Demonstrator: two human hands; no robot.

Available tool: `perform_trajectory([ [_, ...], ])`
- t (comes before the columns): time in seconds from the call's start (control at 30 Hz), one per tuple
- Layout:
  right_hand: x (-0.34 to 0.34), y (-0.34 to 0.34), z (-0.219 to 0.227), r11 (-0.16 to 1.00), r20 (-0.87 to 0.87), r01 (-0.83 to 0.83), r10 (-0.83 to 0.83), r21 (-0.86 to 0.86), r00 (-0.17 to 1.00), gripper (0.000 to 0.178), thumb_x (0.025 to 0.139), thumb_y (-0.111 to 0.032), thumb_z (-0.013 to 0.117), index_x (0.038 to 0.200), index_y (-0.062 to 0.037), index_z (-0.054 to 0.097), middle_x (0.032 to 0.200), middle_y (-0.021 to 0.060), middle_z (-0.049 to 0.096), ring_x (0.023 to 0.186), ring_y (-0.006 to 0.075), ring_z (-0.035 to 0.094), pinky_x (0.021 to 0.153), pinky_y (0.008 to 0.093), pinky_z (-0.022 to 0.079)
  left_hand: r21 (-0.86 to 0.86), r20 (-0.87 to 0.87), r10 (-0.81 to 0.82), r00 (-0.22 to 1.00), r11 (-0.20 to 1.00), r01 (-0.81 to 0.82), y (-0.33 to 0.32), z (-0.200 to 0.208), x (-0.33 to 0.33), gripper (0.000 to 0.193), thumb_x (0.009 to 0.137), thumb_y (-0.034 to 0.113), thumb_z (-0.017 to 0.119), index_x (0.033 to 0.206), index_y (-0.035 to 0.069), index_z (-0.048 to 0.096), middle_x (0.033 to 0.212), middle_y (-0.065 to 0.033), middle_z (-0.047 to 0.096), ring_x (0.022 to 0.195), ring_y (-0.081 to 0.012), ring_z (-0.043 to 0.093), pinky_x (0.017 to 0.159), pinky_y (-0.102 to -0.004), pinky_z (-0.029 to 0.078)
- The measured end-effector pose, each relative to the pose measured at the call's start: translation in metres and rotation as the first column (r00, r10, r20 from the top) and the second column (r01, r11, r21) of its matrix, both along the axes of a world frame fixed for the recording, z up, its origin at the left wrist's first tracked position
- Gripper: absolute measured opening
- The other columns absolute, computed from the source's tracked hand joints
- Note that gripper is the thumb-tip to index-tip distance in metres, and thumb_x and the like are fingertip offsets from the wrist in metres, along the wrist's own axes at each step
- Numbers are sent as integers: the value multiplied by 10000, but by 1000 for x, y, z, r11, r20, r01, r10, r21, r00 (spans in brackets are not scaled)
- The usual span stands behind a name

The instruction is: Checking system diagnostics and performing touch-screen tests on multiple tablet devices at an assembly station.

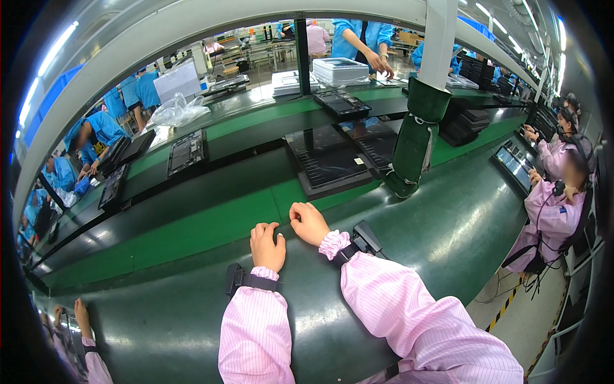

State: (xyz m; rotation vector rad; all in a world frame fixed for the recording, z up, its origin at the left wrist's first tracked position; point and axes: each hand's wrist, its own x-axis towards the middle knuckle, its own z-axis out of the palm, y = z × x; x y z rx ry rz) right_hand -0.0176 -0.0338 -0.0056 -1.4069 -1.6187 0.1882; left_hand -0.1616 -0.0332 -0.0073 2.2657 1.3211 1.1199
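My left hand (267, 248) lies on the dark green bench (179, 301), fingers a little bent and thumb apart, with nothing in it. Close beside it, my right hand (309, 224) is loosely curled in on itself at the edge of the brighter green strip (217, 224); I see nothing in its fingers. Both wrists carry black straps with small black boxes over pink striped sleeves. Nearest ahead of the right hand is a flat black screen panel (325, 157) on a dark tray, with a small pale tag near one corner. Neither hand touches it.
A green-wrapped post (412, 141) rises right of the panel. Dark trays (187, 153) lie along the line, and black trays (467, 121) are stacked behind the post. White stacked packs (340, 72) stand farther back. Co-workers in pink (550, 211) sit at right; another person's hand (83, 317) shows lower left.
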Motion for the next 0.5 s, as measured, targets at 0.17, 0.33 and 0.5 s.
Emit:
perform_trajectory([
  [0.17,0,-2,0,1000,11,-10,10,17,1000,37,648,-26,508,667,-25,476,653,95,499,676,255,475,638,335,382,3,6,-2,1000,1000,2,-1,0,0,258,699,82,544,952,38,570,941,-115,495,945,-281,445,837,-365,360],
  [0.33,1,2,-4,1000,2,-8,8,13,1000,11,652,-32,513,660,-26,519,654,87,501,686,250,474,642,333,385,4,5,-3,1000,1000,3,0,-1,0,258,698,84,544,950,36,572,937,-119,494,942,-282,446,835,-365,360],
  [0.5,1,3,-4,1000,-10,-13,13,14,1000,27,661,-39,509,664,-25,532,659,85,505,697,246,475,649,331,384,10,5,-3,1000,1000,3,1,0,0,258,696,84,546,949,36,573,936,-120,494,940,-283,445,834,-366,361],
])
